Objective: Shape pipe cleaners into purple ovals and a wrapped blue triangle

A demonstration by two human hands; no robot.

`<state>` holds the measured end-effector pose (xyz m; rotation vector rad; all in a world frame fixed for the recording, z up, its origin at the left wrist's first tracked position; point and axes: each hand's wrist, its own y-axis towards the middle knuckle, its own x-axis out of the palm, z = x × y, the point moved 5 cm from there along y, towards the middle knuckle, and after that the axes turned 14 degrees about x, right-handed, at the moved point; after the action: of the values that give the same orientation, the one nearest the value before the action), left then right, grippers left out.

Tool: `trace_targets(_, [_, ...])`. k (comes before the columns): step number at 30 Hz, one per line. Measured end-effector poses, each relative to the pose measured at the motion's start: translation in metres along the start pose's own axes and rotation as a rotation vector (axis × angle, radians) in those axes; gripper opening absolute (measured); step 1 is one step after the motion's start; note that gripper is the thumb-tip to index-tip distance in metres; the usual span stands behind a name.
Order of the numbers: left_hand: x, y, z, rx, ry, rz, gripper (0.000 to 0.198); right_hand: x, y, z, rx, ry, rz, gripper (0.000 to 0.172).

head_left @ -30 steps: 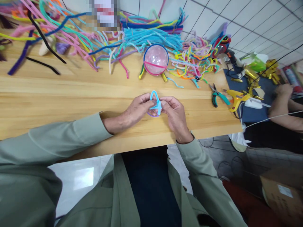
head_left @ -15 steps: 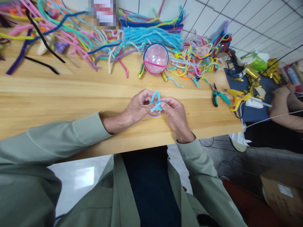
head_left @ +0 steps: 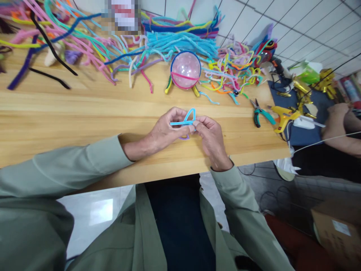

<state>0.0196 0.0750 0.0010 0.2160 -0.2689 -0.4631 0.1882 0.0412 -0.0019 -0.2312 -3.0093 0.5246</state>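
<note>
Between my two hands is a light-blue pipe cleaner (head_left: 180, 123), bent into a pointed loop with one straight end lying out to the left. My left hand (head_left: 166, 128) pinches near the crossing, its thumb under the straight end. With thumb and forefinger, my right hand (head_left: 210, 133) grips the right side of the loop. Just below the fingertips a purple pipe cleaner curve (head_left: 184, 137) shows; how it joins the blue one is hidden. Beyond my hands stands a clear pink ball (head_left: 185, 70) with a blue and pink rim and yellow-green feet.
Bundled blue pipe cleaners (head_left: 180, 43) and tangled coloured pieces (head_left: 225, 77) line the table's back. Pliers (head_left: 261, 113) and a yellow glue gun (head_left: 283, 117) lie at the right. Another person's arm (head_left: 337, 126) rests beyond them.
The blue loop has turned and shifted slightly right. Its loose end now points left instead of down-left, and my left thumb has moved right beneath it.
</note>
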Motion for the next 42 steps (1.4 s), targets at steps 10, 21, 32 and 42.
trace_targets(10, [-0.004,0.005,-0.007,-0.145,-0.106,0.065,0.052,-0.004,0.000,-0.003,-0.034,-0.019,0.078,0.023])
trace_targets(21, [-0.007,0.011,-0.001,-0.111,0.003,-0.013,0.051,-0.003,0.001,-0.002,-0.041,-0.021,0.057,0.020])
trace_targets(32, [-0.016,0.014,-0.005,0.048,0.059,0.095,0.052,-0.001,0.000,-0.002,-0.036,-0.030,0.045,0.022])
trace_targets(42, [-0.015,0.014,-0.004,0.058,0.022,0.112,0.048,-0.002,-0.002,-0.001,-0.072,-0.045,0.087,0.023])
